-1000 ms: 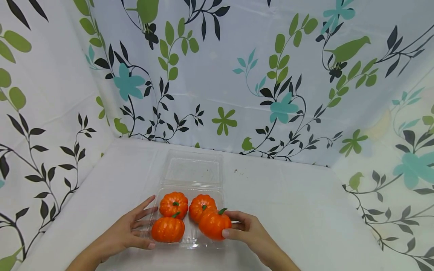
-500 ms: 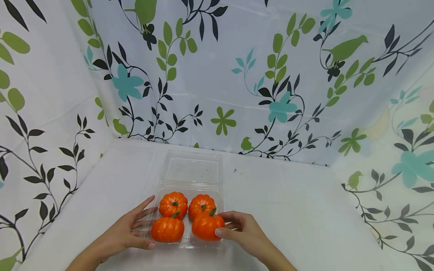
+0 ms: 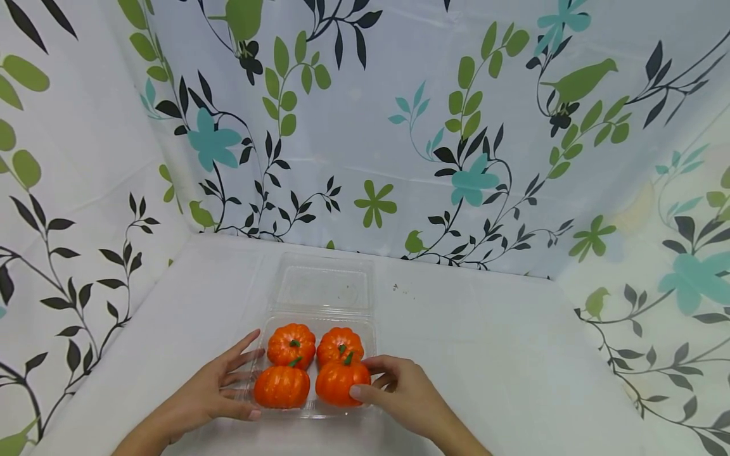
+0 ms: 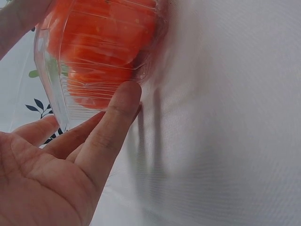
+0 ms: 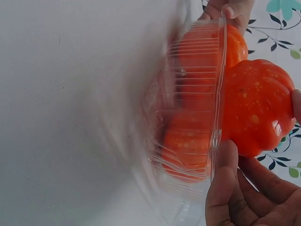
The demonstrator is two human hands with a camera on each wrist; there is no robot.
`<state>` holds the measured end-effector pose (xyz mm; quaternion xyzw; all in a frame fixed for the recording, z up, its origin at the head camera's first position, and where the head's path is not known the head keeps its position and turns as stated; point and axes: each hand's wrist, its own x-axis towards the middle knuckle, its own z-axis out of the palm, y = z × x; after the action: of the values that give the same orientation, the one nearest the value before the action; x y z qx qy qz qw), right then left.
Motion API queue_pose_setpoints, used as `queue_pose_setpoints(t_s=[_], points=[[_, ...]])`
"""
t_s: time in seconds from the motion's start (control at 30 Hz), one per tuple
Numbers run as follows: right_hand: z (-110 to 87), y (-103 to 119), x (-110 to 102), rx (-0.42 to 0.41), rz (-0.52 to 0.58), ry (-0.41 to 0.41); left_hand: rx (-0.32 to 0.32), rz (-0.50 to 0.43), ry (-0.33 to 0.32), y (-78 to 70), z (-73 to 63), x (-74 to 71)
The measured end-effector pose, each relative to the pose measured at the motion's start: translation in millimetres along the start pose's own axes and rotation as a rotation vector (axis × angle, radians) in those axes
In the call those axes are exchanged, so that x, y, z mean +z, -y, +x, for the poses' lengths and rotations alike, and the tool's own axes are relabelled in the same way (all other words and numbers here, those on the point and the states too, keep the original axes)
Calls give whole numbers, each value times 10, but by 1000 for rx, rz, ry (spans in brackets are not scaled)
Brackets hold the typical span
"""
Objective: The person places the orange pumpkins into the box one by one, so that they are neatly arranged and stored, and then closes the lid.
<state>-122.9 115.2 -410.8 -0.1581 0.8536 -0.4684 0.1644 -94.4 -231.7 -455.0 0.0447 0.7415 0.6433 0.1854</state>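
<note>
My right hand (image 3: 402,392) holds a toy orange pumpkin (image 3: 341,384) with a green stem over the front right corner of a clear plastic clamshell box (image 3: 373,339). In the right wrist view, this pumpkin (image 5: 258,106) sits above the box rim, gripped between thumb and fingers. Several pumpkins lie in the box: one at back left (image 3: 291,346), one at back right (image 3: 338,345), one at front left (image 3: 282,387). My left hand (image 3: 219,386) rests against the box's left side, fingers spread. Its thumb (image 4: 123,101) touches the ridged wall in the left wrist view.
The box's lid (image 3: 325,285) lies folded back, away from me, on the white tablecloth (image 3: 485,354). Small dark specks (image 3: 399,288) mark the cloth right of the lid. Behind and at the sides hangs a leaf-and-bird patterned curtain (image 3: 353,126).
My right hand has moved left with the pumpkin, bringing it from the box's right edge to over the front right corner, beside the front left pumpkin. The left hand has stayed in place.
</note>
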Motion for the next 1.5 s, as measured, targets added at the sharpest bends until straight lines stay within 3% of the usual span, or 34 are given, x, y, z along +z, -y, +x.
queue_pose_setpoints(t_s=[0.77, 1.13, 1.27, 1.5], points=[[48, -8, 119, 2, -291, -25, 0, -17, 8, -8, -10, 0], [49, -22, 174, 22, -363, -62, -2, -2, -1, -15, -12, 0], [46, -85, 186, -58, -407, -74, -1, -4, 1, -20, -15, 3], [31, -220, 177, -288, -435, -123, -10, 5, -11, -18, -16, 13]])
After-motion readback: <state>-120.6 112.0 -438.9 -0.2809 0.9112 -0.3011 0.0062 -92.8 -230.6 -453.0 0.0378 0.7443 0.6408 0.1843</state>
